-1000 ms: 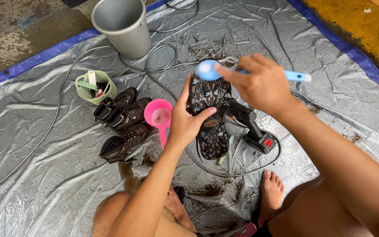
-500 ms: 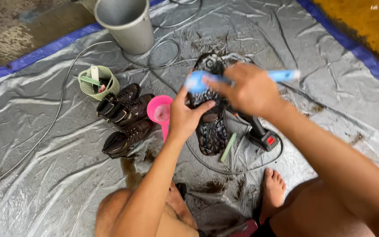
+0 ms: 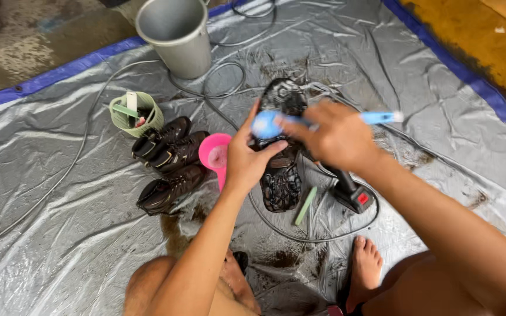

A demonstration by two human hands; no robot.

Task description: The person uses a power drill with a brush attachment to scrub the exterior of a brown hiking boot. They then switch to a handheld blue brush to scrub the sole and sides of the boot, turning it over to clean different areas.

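Note:
My left hand (image 3: 248, 157) grips a muddy dark shoe (image 3: 281, 175) by its side, sole turned up toward me. My right hand (image 3: 335, 137) holds a blue brush (image 3: 267, 124) by its handle, the brush head lying on the sole near my left thumb. The brush handle sticks out to the right past my fingers. Both arms reach out over a wet silver tarp (image 3: 60, 234), with my knees and a bare foot (image 3: 365, 269) at the bottom.
Three dark brown boots (image 3: 168, 158) lie left of the shoe beside a pink scoop (image 3: 215, 153). A green cup (image 3: 136, 114) of tools and a grey bucket (image 3: 177, 35) stand further back. A black spray gun (image 3: 349, 190), a hose and a green stick (image 3: 306, 206) lie on the tarp.
The brush head has slid down the sole from its far end toward my left thumb. My right hand moved with it; the shoe stays held in my left hand.

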